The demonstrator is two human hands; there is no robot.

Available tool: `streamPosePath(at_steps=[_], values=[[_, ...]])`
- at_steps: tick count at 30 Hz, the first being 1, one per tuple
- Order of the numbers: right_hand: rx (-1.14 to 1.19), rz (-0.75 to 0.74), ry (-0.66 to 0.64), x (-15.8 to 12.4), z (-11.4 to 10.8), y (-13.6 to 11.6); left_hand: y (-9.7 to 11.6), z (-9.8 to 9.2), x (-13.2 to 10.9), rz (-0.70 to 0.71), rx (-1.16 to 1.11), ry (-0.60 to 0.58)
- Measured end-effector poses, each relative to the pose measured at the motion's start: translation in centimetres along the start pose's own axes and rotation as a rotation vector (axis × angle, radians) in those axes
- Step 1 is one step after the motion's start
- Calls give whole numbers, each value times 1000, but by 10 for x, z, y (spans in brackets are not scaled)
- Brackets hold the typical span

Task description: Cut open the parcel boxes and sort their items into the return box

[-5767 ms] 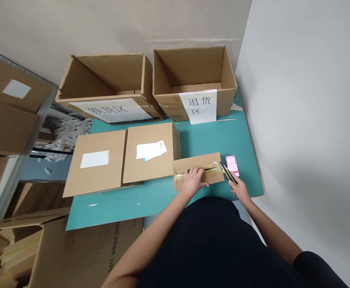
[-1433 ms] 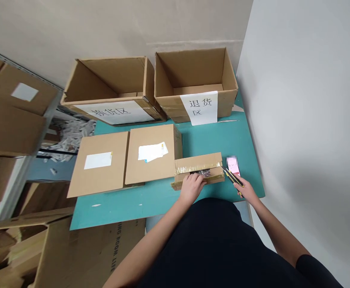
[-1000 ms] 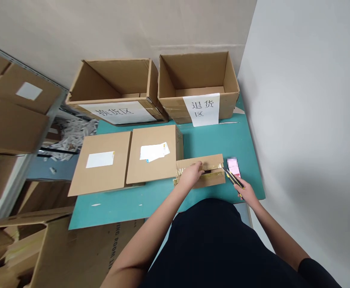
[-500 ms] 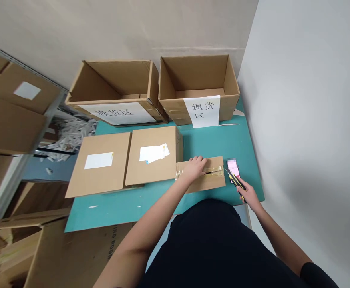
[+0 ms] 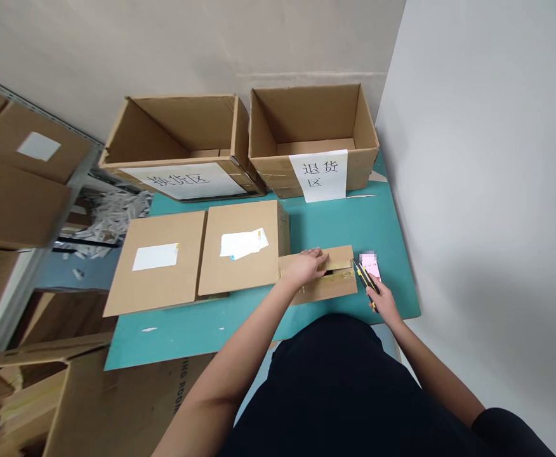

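Note:
My left hand lies on top of a small taped cardboard box, its fingers stretched out over the far flap. A dark gap shows between the flaps, with shiny clear tape along the seam. Closed around a black-and-yellow utility knife is my right hand, just off the box's right end. The knife's thin metal tip points away from me, close to the box's right edge. Beneath the knife, partly covered, lies a phone with a lit pinkish screen.
Two larger closed boxes with labels, one on the left and one nearer, sit on the green table. Behind stand two open cartons bearing paper signs. Shelved boxes are at left; a wall bounds the right.
My right hand has brought the knife leftward, nearer the box's right end. My left hand stays on the box, and the view has shifted slightly.

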State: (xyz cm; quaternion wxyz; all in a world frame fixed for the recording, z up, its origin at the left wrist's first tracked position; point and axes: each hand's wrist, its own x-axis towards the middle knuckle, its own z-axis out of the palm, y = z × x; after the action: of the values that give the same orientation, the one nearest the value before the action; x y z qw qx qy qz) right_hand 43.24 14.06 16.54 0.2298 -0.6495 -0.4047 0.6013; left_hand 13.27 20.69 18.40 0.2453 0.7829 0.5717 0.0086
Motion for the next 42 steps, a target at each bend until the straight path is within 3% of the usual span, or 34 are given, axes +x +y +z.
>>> streamPosePath(at_steps=[16,31,42], values=[[2,-51,60,-6,29,5,0,7,-6,-14,5,106],[-180,-73,102,-22,33,-4,0,12,-7,5,51,124],[-27,3,74,-30,29,-10,-6,22,-6,57,137,200]])
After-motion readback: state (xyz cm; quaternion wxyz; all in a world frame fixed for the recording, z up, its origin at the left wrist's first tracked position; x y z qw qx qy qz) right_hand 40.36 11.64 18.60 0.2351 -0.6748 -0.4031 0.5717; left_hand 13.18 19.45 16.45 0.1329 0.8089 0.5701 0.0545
